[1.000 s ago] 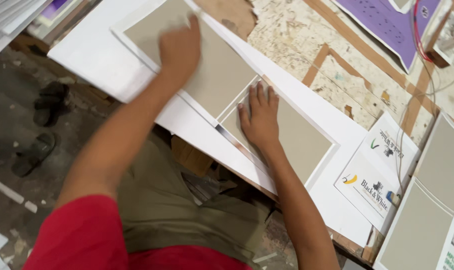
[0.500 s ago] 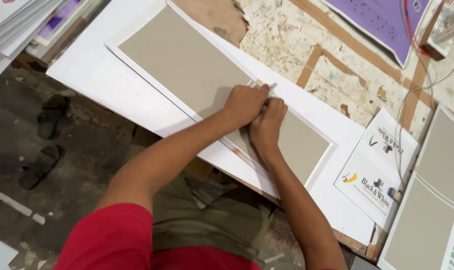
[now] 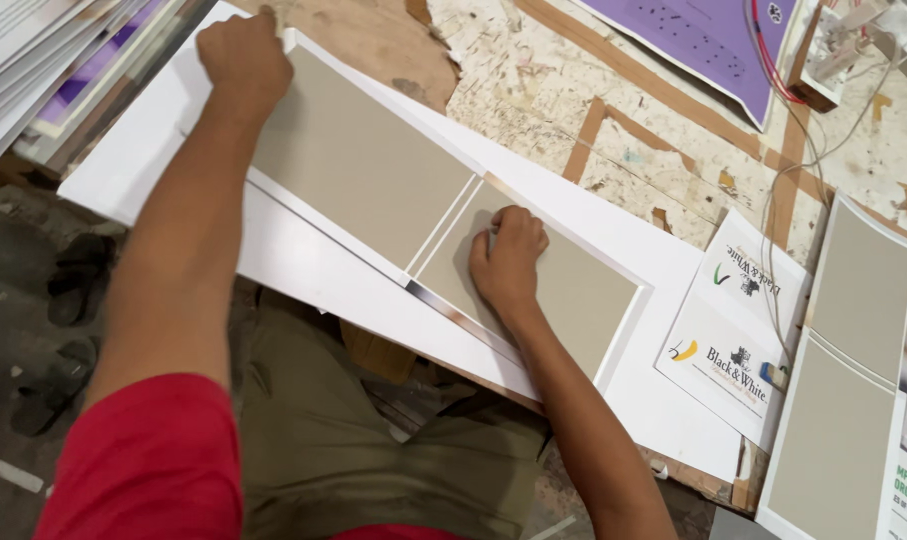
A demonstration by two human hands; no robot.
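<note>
Two grey boards lie side by side on a large white sheet point(image 3: 304, 270) with a narrow gap between them. My left hand point(image 3: 242, 62) is curled into a fist and presses on the far left corner of the left grey board point(image 3: 364, 165), at the sheet's edge. On the right grey board point(image 3: 584, 295), just beside the gap, my right hand point(image 3: 509, 262) rests with its fingers curled under. A small pale spot shows at its fingertips; I cannot tell what it is.
The sheet overhangs the front edge of a worn wooden table point(image 3: 614, 110). A stack of printed sheets point(image 3: 44, 60) lies at far left, a purple sheet point(image 3: 704, 40) at the back, a printed white card point(image 3: 739, 320) and another board-covered sheet point(image 3: 844, 380) at right. Wires point(image 3: 784, 120) trail down the right side.
My left hand has left the gap between the boards and slid out to the far left corner. My right hand stays on the right board by the gap.
</note>
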